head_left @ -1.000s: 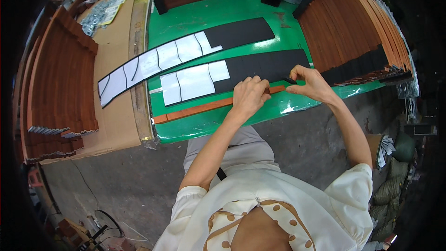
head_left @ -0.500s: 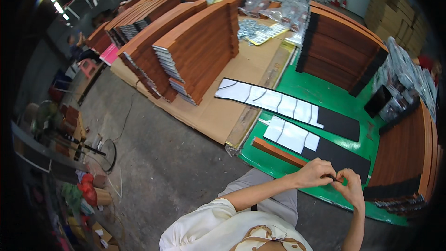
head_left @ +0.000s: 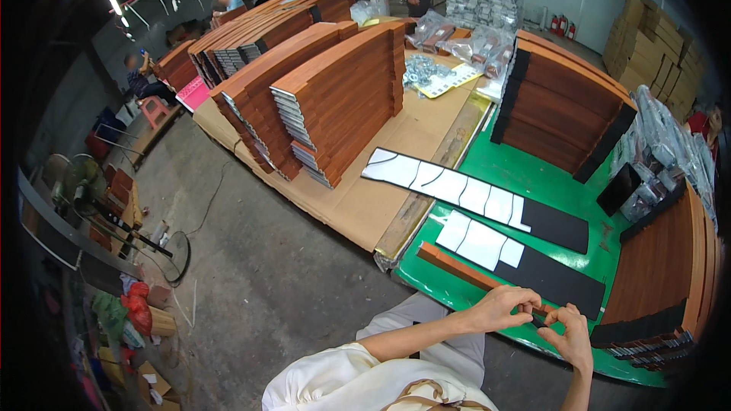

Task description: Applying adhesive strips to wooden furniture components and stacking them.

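Note:
My left hand [head_left: 501, 310] and my right hand [head_left: 569, 337] meet over the near edge of a green-topped table [head_left: 474, 135]. Their bent fingers pinch a small black piece [head_left: 538, 323], mostly hidden by the fingertips. Just beyond my left hand lies a narrow reddish-brown wood-look bar [head_left: 457, 265], its right part running behind the fingers. Farther out, two flat black strips rest on the green top. White backing with dark curved lines covers the left part of the nearer strip [head_left: 563, 284] and much of the farther strip [head_left: 560, 226].
Brown slatted panels stand stacked on cardboard [head_left: 343, 202] at left, with more panels [head_left: 560, 99] behind and others [head_left: 662, 266] at right. Metal hardware [head_left: 426, 70] and plastic-wrapped parts [head_left: 632, 183] lie around. A fan [head_left: 80, 190] stands on the left floor. Other people are in the background.
The view has tipped upward, so the scene sits lower in the picture. My fingertips have parted slightly, and the small black piece stays between them.

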`<action>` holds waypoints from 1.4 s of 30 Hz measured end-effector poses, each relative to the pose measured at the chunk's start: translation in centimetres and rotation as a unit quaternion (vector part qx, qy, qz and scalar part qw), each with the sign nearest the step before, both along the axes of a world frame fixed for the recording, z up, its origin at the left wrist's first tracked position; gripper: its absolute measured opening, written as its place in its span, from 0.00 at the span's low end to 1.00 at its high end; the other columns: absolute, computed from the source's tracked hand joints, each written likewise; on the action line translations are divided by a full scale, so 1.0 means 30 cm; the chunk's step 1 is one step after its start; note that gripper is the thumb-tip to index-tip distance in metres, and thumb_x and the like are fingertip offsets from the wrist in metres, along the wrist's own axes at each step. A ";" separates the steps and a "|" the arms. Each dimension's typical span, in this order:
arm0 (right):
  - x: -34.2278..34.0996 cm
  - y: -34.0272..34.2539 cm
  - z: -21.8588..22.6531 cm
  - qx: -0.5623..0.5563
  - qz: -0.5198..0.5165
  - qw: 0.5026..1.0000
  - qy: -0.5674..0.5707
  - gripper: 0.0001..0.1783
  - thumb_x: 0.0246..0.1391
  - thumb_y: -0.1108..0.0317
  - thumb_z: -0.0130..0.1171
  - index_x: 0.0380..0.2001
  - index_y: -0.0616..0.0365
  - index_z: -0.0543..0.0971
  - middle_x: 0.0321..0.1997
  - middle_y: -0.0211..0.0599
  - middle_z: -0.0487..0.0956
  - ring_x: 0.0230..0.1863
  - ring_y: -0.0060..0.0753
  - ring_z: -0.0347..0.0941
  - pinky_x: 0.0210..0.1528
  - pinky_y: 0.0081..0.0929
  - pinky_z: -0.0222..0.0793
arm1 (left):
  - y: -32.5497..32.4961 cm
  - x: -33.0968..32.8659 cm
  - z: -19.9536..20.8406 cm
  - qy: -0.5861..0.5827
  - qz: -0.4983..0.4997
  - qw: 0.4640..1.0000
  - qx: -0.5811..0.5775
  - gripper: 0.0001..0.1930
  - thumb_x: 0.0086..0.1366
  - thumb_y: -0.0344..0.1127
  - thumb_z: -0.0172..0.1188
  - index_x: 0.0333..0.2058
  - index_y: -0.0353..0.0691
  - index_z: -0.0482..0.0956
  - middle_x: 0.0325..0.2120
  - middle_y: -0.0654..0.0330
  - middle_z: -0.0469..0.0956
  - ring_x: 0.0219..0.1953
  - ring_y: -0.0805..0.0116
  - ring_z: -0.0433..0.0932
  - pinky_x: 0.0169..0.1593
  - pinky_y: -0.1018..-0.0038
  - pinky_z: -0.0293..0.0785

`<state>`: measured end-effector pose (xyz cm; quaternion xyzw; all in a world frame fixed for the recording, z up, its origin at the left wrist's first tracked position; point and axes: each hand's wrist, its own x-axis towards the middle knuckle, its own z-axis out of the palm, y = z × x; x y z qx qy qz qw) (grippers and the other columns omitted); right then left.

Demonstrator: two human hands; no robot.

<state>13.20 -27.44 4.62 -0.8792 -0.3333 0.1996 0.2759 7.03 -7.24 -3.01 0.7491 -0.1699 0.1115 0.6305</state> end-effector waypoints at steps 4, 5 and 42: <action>-0.008 -0.014 -0.016 0.027 0.003 1.000 -0.006 0.13 0.33 0.71 0.69 0.24 0.57 0.75 0.31 0.37 0.79 0.37 0.42 0.74 0.62 0.52 0.52 | -0.004 -0.011 0.014 -0.022 0.009 1.000 0.015 0.18 0.52 0.28 0.61 0.44 0.39 0.74 0.27 0.62 0.75 0.31 0.67 0.75 0.39 0.71 0.69; -0.018 -0.024 -0.013 0.025 0.005 1.000 -0.012 0.14 0.33 0.71 0.69 0.25 0.56 0.75 0.35 0.38 0.78 0.41 0.44 0.73 0.62 0.53 0.52 | -0.006 -0.010 0.019 -0.043 0.007 0.999 0.019 0.18 0.51 0.28 0.61 0.43 0.39 0.74 0.27 0.62 0.76 0.31 0.66 0.75 0.39 0.70 0.69; -0.117 -0.056 -0.169 0.114 -0.036 0.926 -0.359 0.13 0.31 0.73 0.66 0.27 0.55 0.79 0.29 0.27 0.76 0.31 0.29 0.71 0.27 0.24 0.71 | -0.141 -0.033 -0.004 0.357 0.008 0.890 -0.283 0.30 0.53 0.21 0.61 0.55 0.34 0.60 0.26 0.63 0.75 0.28 0.81 0.71 0.31 0.85 0.65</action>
